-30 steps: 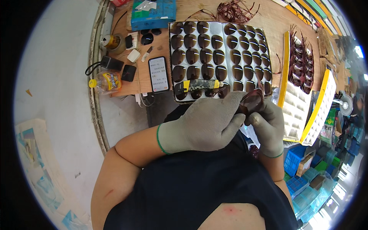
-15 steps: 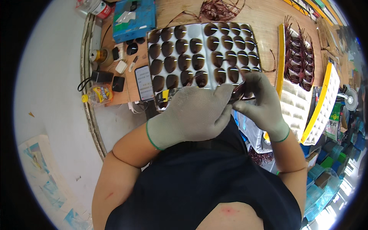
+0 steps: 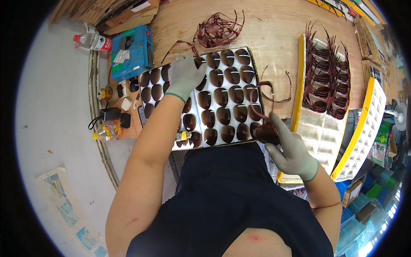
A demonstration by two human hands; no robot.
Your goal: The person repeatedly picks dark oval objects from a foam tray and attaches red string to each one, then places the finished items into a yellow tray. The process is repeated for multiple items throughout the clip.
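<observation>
My left hand (image 3: 186, 76), in a pale grey glove, reaches over the far part of a tray of brown-tinted lenses (image 3: 220, 97). Its thumb stands apart from the fingers beside a dark lens (image 3: 200, 61); the fingertips are partly hidden. At the tray's near right corner, my right hand (image 3: 293, 150), gloved alike, pinches a pair of sunglasses (image 3: 267, 133) between thumb and fingers. Their thin reddish-brown temples point up and away from me. Beyond the tray's right edge lies a thin loose frame (image 3: 280, 101) without visible dark lenses.
Tangled frames (image 3: 218, 31) lie at the back of the wooden table (image 3: 274, 38). To the right, a yellow-edged white tray (image 3: 322, 135) holds rows of glasses, with another compartment tray (image 3: 361, 132) beyond. Left are a blue box (image 3: 132, 53), a bottle (image 3: 93, 42) and small items.
My hands have parted: the left has gone up and left across the lens tray, while the right has moved down and right with the sunglasses. The view has shifted too.
</observation>
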